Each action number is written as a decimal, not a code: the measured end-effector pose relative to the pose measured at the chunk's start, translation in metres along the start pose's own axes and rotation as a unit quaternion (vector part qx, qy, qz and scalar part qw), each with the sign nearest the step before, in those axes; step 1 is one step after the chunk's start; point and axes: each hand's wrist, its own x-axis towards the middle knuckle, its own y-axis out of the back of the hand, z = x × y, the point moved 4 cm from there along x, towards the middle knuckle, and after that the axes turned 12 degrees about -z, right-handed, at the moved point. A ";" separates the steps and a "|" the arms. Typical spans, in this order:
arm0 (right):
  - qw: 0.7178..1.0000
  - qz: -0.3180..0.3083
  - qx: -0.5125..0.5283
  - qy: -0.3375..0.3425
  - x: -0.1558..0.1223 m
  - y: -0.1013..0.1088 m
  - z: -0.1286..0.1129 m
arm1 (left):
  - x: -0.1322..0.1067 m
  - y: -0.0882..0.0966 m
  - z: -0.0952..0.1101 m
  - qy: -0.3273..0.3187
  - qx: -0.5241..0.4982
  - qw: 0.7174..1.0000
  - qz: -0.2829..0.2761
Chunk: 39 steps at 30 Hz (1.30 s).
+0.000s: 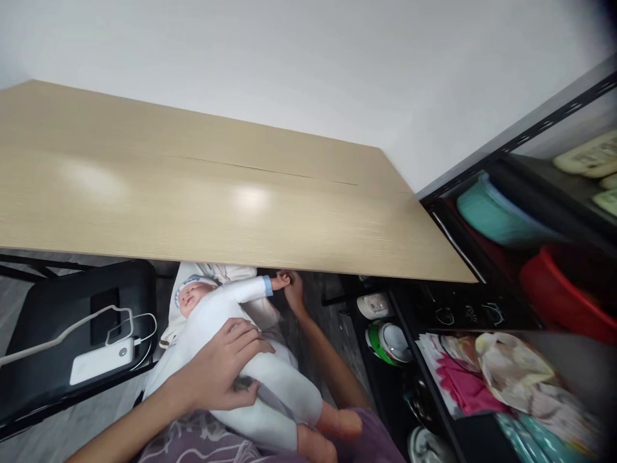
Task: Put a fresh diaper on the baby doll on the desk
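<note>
A baby doll (pixel 216 321) in a white suit with blue cuffs and a printed cap lies face up across my lap, its bare feet toward me. A white cloth (pixel 243 273) is partly visible beneath its head and arm. My left hand (pixel 234 363) rests on the doll's belly and hip, fingers spread and slightly bent over the suit. Close to the table edge, my right hand (pixel 294 292) is closed at the doll's small hand (pixel 280 281), and that arm is stretched out from the body. The fingertips of my right hand are partly hidden.
A wooden table (pixel 202 199) spans the front, against a white wall. At left, a black chair (pixel 43 328) holds a white power bank (pixel 101 361) with a cable. Shelves on the right carry a teal basin (pixel 501 212), a red basin (pixel 569 296) and bagged items (pixel 515 366).
</note>
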 end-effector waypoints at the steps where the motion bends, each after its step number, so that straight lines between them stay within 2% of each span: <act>1: 1.000 0.023 -0.002 -0.006 -0.006 0.009 0.005 | 0.001 -0.001 0.000 -0.003 -0.001 1.000 -0.005; 4: 0.997 0.052 -0.034 0.036 -0.030 0.041 -0.003 | 0.004 -0.004 -0.001 -0.009 0.001 1.000 -0.021; 5: 0.995 0.034 -0.058 0.074 -0.037 0.048 -0.014 | 0.005 -0.005 -0.001 -0.010 0.002 1.000 -0.026; 7: 0.978 -0.045 -0.114 0.169 -0.044 0.049 -0.042 | 0.006 -0.006 0.000 -0.010 0.001 0.999 -0.035; 9: 0.943 -0.158 -0.159 0.245 -0.041 0.034 -0.070 | 0.007 -0.006 0.001 -0.008 -0.001 0.999 -0.043; 11: 0.904 -0.265 -0.196 0.273 -0.030 0.009 -0.089 | 0.008 -0.002 0.003 -0.007 0.000 0.999 -0.048; 14: 0.858 -0.373 -0.271 0.227 -0.006 -0.031 -0.099 | 0.006 0.006 0.007 -0.011 0.006 0.999 -0.039; 17: 0.819 -0.420 -0.333 0.203 0.008 -0.057 -0.107 | -0.010 0.004 0.005 -0.011 0.021 1.000 0.011; 18: 0.810 -0.422 -0.347 0.215 0.010 -0.062 -0.113 | -0.021 0.000 0.000 -0.005 0.023 0.998 0.051; 20: 0.796 -0.408 -0.371 0.250 0.010 -0.067 -0.128 | -0.052 -0.012 -0.016 0.033 0.015 0.983 0.180; 22: 0.789 -0.390 -0.383 0.280 0.007 -0.069 -0.146 | -0.096 -0.026 -0.041 0.109 -0.012 0.930 0.351; 23: 0.787 -0.384 -0.383 0.294 0.005 -0.069 -0.156 | -0.118 -0.035 -0.054 0.161 -0.025 0.902 0.400; 24: 0.785 -0.378 -0.380 0.309 0.003 -0.070 -0.166 | -0.137 -0.044 -0.067 0.210 -0.038 0.885 0.413; 25: 0.782 -0.375 -0.378 0.325 0.001 -0.070 -0.175 | -0.154 -0.052 -0.078 0.256 -0.059 0.870 0.416; 28: 0.766 -0.365 -0.382 0.367 -0.004 -0.071 -0.198 | -0.186 -0.067 -0.100 0.361 -0.149 0.844 0.368; 30: 0.761 -0.355 -0.381 0.386 -0.006 -0.067 -0.209 | -0.194 -0.073 -0.102 0.394 -0.194 0.833 0.336; 33: 0.781 -0.328 -0.357 0.394 -0.009 -0.050 -0.216 | -0.192 -0.073 -0.097 0.397 -0.208 0.843 0.297; 36: 0.821 -0.283 -0.332 0.370 -0.013 -0.016 -0.213 | -0.181 -0.056 -0.092 0.367 -0.213 0.873 0.241; 39: 0.871 -0.217 -0.321 0.300 -0.018 0.028 -0.199 | -0.162 -0.014 -0.086 0.317 -0.187 0.909 0.196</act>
